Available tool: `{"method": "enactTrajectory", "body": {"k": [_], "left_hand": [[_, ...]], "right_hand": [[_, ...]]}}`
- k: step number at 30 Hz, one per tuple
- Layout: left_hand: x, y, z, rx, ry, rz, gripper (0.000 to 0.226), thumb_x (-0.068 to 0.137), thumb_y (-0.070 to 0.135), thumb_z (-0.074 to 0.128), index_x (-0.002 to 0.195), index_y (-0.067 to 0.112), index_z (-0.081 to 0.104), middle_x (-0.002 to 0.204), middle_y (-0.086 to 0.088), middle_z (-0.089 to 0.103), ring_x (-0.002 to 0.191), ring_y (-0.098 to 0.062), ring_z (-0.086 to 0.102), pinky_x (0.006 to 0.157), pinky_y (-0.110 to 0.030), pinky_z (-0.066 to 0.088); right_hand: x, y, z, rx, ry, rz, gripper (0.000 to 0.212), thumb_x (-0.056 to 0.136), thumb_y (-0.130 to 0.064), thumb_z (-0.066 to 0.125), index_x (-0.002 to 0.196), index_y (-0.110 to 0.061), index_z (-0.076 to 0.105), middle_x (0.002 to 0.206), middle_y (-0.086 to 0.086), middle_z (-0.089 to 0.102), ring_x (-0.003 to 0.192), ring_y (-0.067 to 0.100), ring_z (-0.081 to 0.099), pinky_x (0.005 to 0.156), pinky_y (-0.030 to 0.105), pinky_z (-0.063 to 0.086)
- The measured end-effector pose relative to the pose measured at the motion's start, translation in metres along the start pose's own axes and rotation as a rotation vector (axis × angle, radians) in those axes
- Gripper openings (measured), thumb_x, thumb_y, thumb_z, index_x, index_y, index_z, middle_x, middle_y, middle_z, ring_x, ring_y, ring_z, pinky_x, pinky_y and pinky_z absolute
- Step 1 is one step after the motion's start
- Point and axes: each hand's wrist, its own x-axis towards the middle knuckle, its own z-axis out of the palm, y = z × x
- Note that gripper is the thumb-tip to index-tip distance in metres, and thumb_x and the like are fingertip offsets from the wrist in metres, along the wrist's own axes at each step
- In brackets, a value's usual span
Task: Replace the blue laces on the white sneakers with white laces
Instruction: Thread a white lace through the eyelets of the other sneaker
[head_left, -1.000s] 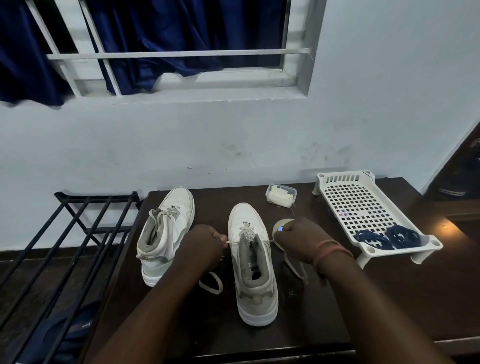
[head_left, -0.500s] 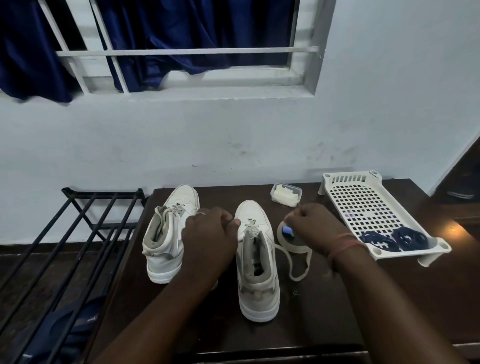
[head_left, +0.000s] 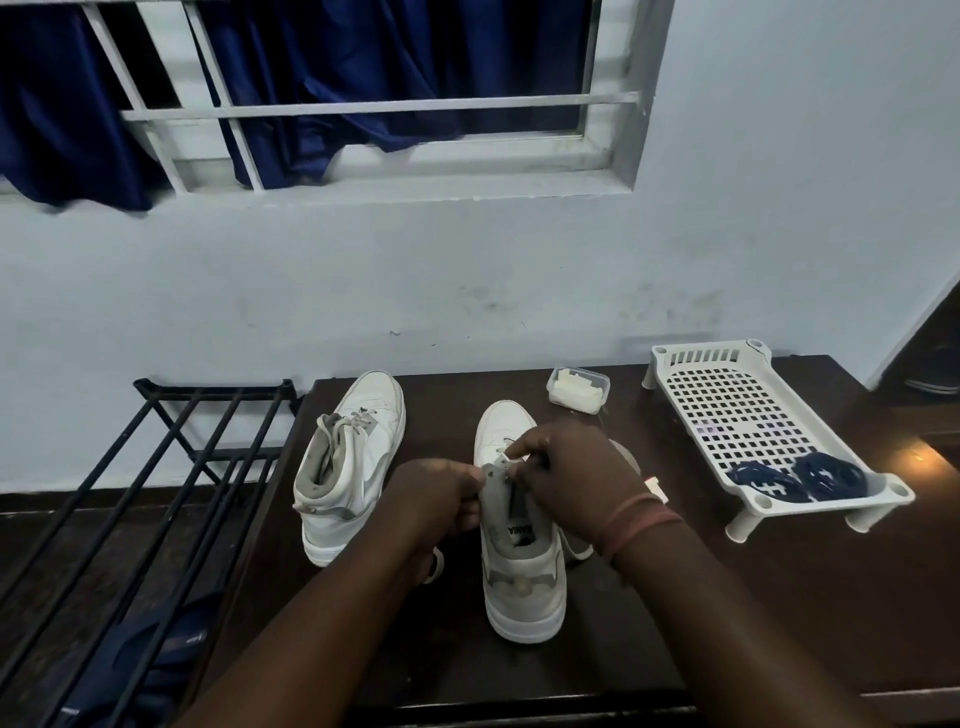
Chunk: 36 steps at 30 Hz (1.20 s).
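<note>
Two white high-top sneakers stand on a dark wooden table (head_left: 779, 613). The left sneaker (head_left: 353, 462) carries a white lace. The right sneaker (head_left: 519, 571) points away from me, its tongue showing. My left hand (head_left: 441, 499) grips the sneaker's left eyelet flap. My right hand (head_left: 566, 467) pinches a white lace end at the eyelets over the tongue. Loose white lace (head_left: 574, 548) trails on the table beside the sneaker. The blue laces (head_left: 800, 475) lie bundled in a white tray.
The white perforated tray (head_left: 727, 410) stands at the right of the table. A small clear plastic box (head_left: 577, 389) sits behind the right sneaker. A black metal rack (head_left: 156, 493) stands left of the table. A white wall and barred window rise behind.
My right hand moved left from beside the sneaker onto its eyelets. My left hand shifted right and down onto the sneaker's flap. The camera view dipped a little.
</note>
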Motion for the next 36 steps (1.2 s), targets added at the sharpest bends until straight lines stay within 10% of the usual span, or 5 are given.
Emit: {"method": "enactTrajectory", "body": {"k": [28,32,36], "left_hand": [[0.013,-0.007,0.001,-0.063,-0.128,-0.033,0.022,0.100,0.003,0.051,0.113,-0.004,0.067,0.094,-0.018,0.068,0.076,-0.021,0.060,0.065,-0.027,0.053],[0.016,-0.007,0.000,-0.061,-0.121,-0.014,0.018,0.099,0.004,0.056,0.108,-0.002,0.070,0.089,-0.017,0.069,0.065,-0.015,0.060,0.058,-0.022,0.054],[0.015,-0.007,0.001,0.030,-0.044,0.064,0.015,0.096,0.002,0.056,0.096,0.000,0.071,0.078,-0.014,0.070,0.057,-0.014,0.061,0.055,-0.024,0.054]], "right_hand": [[0.001,-0.004,0.026,-0.118,0.187,0.005,0.022,0.083,-0.030,0.054,0.073,-0.020,0.070,0.070,-0.002,0.061,0.069,0.012,0.056,0.054,0.024,0.033],[0.001,-0.005,0.030,-0.177,0.202,0.008,0.036,0.084,-0.032,0.052,0.052,-0.018,0.045,0.059,-0.002,0.045,0.062,0.013,0.046,0.047,0.023,0.026],[0.004,-0.004,0.027,-0.127,0.161,0.012,0.016,0.084,-0.034,0.056,0.073,-0.026,0.063,0.083,-0.006,0.061,0.083,0.013,0.059,0.064,0.027,0.046]]}}
